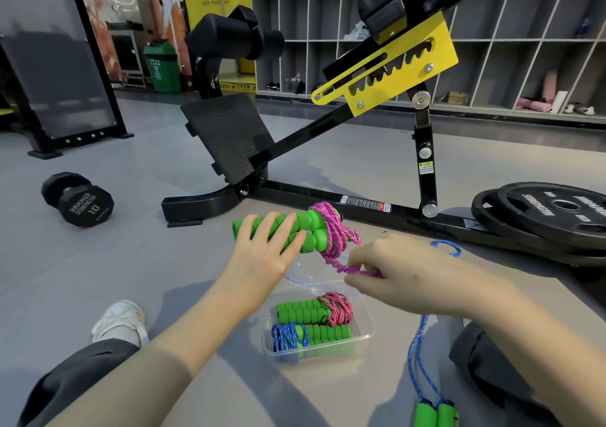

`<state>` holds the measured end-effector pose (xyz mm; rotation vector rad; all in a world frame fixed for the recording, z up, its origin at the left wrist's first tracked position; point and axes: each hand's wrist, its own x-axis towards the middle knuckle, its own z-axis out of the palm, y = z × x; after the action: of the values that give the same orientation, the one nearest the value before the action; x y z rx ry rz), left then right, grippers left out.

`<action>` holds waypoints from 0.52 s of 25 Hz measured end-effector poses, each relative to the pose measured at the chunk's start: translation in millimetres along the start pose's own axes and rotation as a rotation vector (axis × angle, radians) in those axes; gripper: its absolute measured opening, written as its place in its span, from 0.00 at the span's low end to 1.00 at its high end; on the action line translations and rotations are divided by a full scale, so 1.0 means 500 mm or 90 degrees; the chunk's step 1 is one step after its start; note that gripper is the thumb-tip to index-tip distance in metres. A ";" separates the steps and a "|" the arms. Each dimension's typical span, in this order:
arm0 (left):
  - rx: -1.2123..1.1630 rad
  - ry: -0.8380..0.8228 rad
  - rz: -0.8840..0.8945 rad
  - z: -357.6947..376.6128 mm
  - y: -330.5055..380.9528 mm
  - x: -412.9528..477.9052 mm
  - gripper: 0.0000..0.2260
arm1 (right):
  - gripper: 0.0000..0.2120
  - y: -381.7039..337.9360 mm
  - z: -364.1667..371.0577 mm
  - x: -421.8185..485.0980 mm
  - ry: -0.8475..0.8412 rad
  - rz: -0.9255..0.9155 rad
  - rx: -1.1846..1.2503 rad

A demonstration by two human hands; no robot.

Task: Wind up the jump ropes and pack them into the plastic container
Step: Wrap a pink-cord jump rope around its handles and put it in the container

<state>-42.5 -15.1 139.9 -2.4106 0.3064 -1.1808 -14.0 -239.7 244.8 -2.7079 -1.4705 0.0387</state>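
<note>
Blue rope: left unwound on the floor, nearest the person; its two green handles are seen side by side at the lower edge.
Plastic container: set open on the floor between the forearms, with two wound ropes laid inside, long axes left to right.
Right hand: fingers closed in a pinch on the loose tail of the pink cord.
Left hand: fingers wrapped over the paired green handles, held just beyond the container.
Pink rope: long axis roughly left to right; handle butts are pointed left, the wound bundle right.
Step in hand: judged to be the close of winding; the tail is not yet secured.
Next move: the tail must be tucked under a wrap, then the bundle lowered parallel to the packed ropes.
Bench frame: seen behind.
</note>
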 end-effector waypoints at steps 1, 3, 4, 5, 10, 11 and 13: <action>-0.002 0.004 0.009 0.002 0.004 0.002 0.19 | 0.12 0.004 -0.013 0.003 0.009 -0.020 -0.027; -0.003 0.010 0.039 0.002 0.011 0.007 0.17 | 0.09 0.006 -0.036 0.016 0.017 -0.073 -0.039; -0.007 0.005 0.061 0.001 0.018 0.008 0.20 | 0.09 0.006 -0.044 0.027 0.021 -0.108 -0.032; -0.016 0.001 0.083 -0.004 0.025 0.010 0.21 | 0.09 0.009 -0.051 0.040 0.028 -0.142 -0.018; -0.125 0.073 0.140 -0.043 0.048 0.022 0.12 | 0.06 0.077 -0.101 0.088 0.092 -0.147 0.229; -0.140 0.094 0.144 -0.050 0.053 0.023 0.11 | 0.06 0.091 -0.104 0.094 0.079 -0.125 0.285; -0.161 0.129 0.143 -0.063 0.064 0.028 0.09 | 0.06 0.113 -0.096 0.100 0.049 -0.086 0.367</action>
<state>-59.0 -57.5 151.6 -2.3849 0.8124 -1.3505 63.0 -230.4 289.5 -2.1256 -1.3545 0.2982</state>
